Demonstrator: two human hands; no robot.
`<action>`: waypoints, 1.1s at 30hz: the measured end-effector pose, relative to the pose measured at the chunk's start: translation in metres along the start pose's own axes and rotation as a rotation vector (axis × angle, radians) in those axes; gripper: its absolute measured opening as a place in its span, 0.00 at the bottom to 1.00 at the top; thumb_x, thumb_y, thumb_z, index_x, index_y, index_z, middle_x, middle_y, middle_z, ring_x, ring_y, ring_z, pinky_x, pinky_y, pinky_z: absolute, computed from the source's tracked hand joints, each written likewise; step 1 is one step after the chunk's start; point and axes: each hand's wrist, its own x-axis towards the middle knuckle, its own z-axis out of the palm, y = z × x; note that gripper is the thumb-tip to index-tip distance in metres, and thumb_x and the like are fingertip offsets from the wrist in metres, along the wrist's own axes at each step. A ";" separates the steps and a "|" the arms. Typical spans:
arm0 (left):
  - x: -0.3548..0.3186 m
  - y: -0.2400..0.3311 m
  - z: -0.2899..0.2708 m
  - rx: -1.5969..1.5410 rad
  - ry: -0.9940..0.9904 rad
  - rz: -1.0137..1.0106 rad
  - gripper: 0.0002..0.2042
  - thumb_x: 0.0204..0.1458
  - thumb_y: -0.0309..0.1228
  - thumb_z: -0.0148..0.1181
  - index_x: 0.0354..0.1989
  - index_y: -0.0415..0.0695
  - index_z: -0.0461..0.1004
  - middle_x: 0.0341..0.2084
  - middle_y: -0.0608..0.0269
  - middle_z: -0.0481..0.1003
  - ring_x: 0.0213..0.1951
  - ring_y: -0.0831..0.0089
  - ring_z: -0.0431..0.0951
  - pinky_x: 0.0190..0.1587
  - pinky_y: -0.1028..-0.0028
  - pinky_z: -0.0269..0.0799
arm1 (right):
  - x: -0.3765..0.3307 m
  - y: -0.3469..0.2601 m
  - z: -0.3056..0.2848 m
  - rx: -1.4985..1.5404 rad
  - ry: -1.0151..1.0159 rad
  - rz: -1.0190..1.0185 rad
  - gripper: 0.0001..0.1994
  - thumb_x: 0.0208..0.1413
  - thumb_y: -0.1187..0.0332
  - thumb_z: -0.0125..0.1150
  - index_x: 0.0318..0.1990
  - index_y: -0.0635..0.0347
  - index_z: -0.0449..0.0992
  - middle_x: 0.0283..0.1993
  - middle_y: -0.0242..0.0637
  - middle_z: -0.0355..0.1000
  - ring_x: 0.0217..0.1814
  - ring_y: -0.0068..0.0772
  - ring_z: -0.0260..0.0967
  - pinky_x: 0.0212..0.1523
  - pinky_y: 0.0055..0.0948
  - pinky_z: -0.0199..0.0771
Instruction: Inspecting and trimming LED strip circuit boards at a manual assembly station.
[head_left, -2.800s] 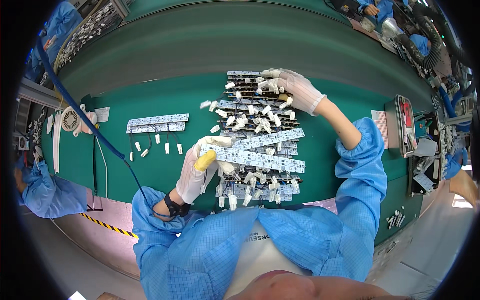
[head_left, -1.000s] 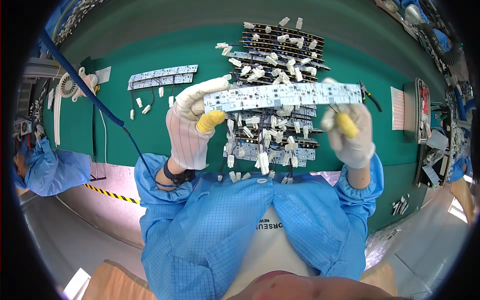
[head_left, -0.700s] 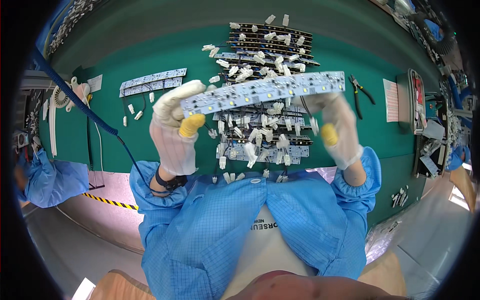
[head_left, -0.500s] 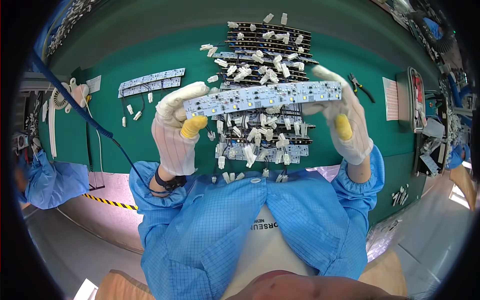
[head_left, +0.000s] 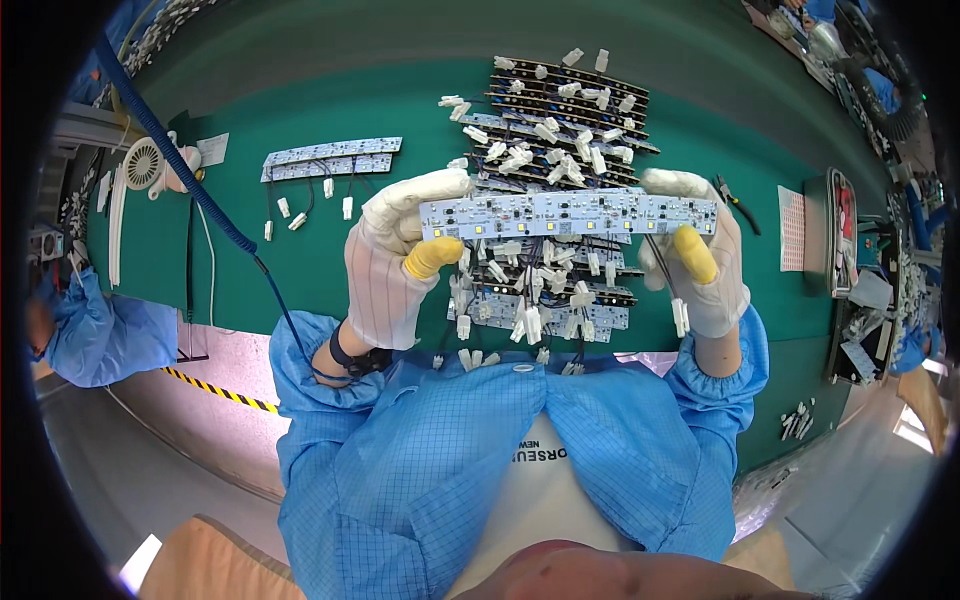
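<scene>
A long white LED circuit board (head_left: pixel 570 214) is held up level between both hands, its component side facing me. My left hand (head_left: pixel 402 255), in a white striped glove with a yellow thumb cover, is closed on the board's left end. The right end is gripped by my right hand (head_left: pixel 705 255), gloved the same way. Dark wires with a white connector (head_left: pixel 681 318) hang down near the right hand. Behind and below the held board lies a stack of similar boards (head_left: pixel 565 97), dark edges showing, with many white plugs on leads.
Two joined-looking white boards (head_left: pixel 332 160) with dangling plugs lie on the green mat at left. Pliers (head_left: pixel 737 205), a sheet of red-dotted paper (head_left: pixel 791 228) and a metal box (head_left: pixel 830 220) sit at right. A blue coiled cord (head_left: pixel 180 150) crosses the left side.
The held board has shifted to the right in view and become more level. My right thumb now presses its front near the end, and a wired plug shows hanging there.
</scene>
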 end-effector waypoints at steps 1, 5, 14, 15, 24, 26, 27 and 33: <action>0.000 0.004 0.001 -0.010 0.003 -0.021 0.26 0.48 0.33 0.64 0.52 0.33 0.64 0.43 0.52 0.75 0.43 0.71 0.76 0.43 0.77 0.74 | 0.001 -0.002 0.003 0.063 0.029 -0.039 0.20 0.57 0.66 0.54 0.54 0.69 0.62 0.26 0.34 0.68 0.19 0.17 0.61 0.16 0.16 0.57; -0.005 0.018 -0.004 0.101 -0.077 -0.192 0.26 0.47 0.37 0.66 0.50 0.33 0.68 0.42 0.57 0.75 0.40 0.78 0.75 0.42 0.81 0.71 | 0.006 0.009 -0.014 -0.920 0.045 -0.739 0.18 0.56 0.74 0.54 0.53 0.70 0.64 0.40 0.40 0.69 0.38 0.30 0.69 0.37 0.26 0.70; -0.015 0.014 -0.036 0.444 -0.312 0.039 0.37 0.40 0.50 0.68 0.58 0.46 0.64 0.34 0.67 0.78 0.34 0.75 0.76 0.31 0.76 0.68 | 0.004 0.039 -0.029 0.508 -0.124 -0.021 0.12 0.57 0.79 0.48 0.49 0.71 0.65 0.45 0.36 0.63 0.42 0.20 0.61 0.42 0.16 0.62; -0.017 0.010 -0.040 0.438 -0.317 0.021 0.37 0.40 0.49 0.67 0.58 0.46 0.63 0.33 0.67 0.78 0.34 0.75 0.76 0.32 0.76 0.68 | 0.009 0.038 -0.024 0.509 -0.145 -0.025 0.12 0.57 0.79 0.48 0.49 0.71 0.65 0.45 0.36 0.63 0.42 0.20 0.61 0.42 0.16 0.62; -0.022 -0.006 -0.044 0.465 -0.196 -0.017 0.27 0.46 0.47 0.64 0.54 0.49 0.69 0.27 0.65 0.75 0.25 0.74 0.70 0.30 0.76 0.67 | 0.023 0.025 0.020 0.048 -0.047 -0.233 0.12 0.61 0.75 0.45 0.51 0.67 0.64 0.35 0.29 0.66 0.23 0.07 0.56 0.20 0.07 0.50; -0.020 -0.008 -0.042 0.424 -0.183 -0.004 0.27 0.46 0.46 0.63 0.54 0.48 0.69 0.23 0.66 0.73 0.24 0.73 0.69 0.29 0.76 0.66 | 0.021 0.018 0.023 0.068 -0.070 -0.206 0.12 0.61 0.75 0.45 0.51 0.67 0.64 0.35 0.29 0.66 0.24 0.07 0.56 0.21 0.06 0.51; -0.018 -0.007 -0.041 0.445 -0.183 0.031 0.26 0.47 0.45 0.63 0.54 0.48 0.70 0.19 0.67 0.68 0.22 0.74 0.65 0.27 0.76 0.64 | 0.019 0.015 0.023 0.179 -0.109 -0.158 0.12 0.61 0.74 0.45 0.51 0.67 0.64 0.35 0.29 0.66 0.24 0.07 0.57 0.21 0.06 0.52; -0.014 -0.006 -0.034 0.537 -0.197 0.010 0.24 0.49 0.42 0.62 0.53 0.47 0.70 0.13 0.72 0.54 0.18 0.77 0.56 0.22 0.75 0.56 | 0.018 0.028 0.017 0.225 -0.065 -0.146 0.12 0.62 0.71 0.45 0.49 0.67 0.64 0.32 0.30 0.67 0.25 0.08 0.61 0.20 0.06 0.53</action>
